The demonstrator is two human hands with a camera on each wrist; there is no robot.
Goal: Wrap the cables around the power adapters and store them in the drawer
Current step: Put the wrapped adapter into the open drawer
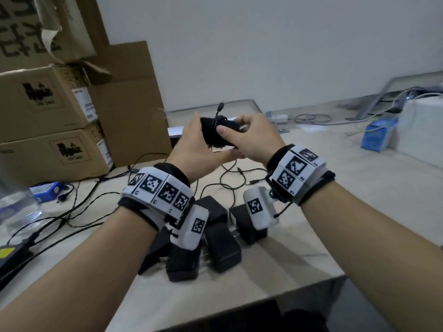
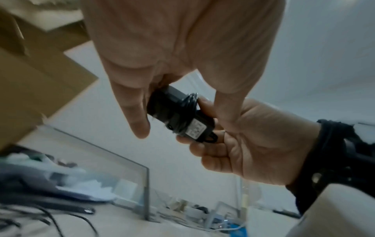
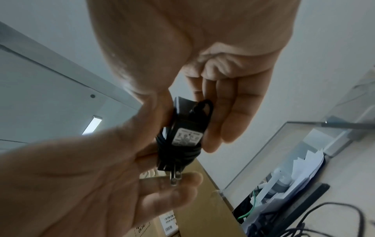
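Held up at the centre of the head view, a black rectangular plastic power adapter (image 1: 217,133) sits between both hands above the pale tabletop (image 1: 299,259). The left hand (image 1: 199,149) cradles it with curled fingers, and the right hand (image 1: 251,137) pinches its other end. Its thin black cable (image 3: 178,152) is coiled around the body, plug tip sticking upward. More black adapters (image 1: 223,248) lie in the lower centre, brown cardboard boxes (image 1: 48,111) at upper left.

Stacked cardboard boxes (image 1: 48,111) stand left on the table (image 1: 311,212); blue box (image 1: 376,136) far right.
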